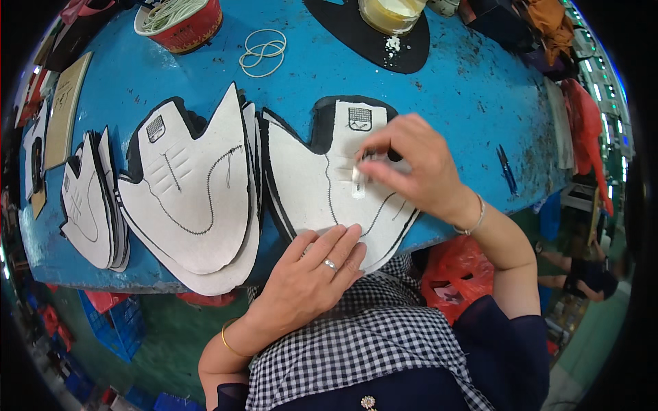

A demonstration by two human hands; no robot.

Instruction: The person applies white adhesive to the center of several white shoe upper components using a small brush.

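Note:
In front of me lies a stack of white-faced, black-edged shoe upper pieces (300, 161), stitched with dark zigzag thread. My left hand (312, 274) rests on its lower end, fingers stretched out flat, holding nothing. Over the middle of the top piece, my right hand (415, 161) is pinched closed, slightly blurred; what its fingertips hold is hidden. Just below those fingertips sits a small bright white strip (358, 185) with a dark mark. Immediately left is a second stack of uppers (199, 198), and a third stack (89, 212) leans farther left.
At the back stand a red bowl of pale rubber bands (188, 31) and a tub of white powder (392, 15) on a black sheet (411, 55). Loose rubber bands (264, 53) lie between them. A dark pen (507, 170) is at right; a red plastic bag (459, 270) hangs below the blue table's edge.

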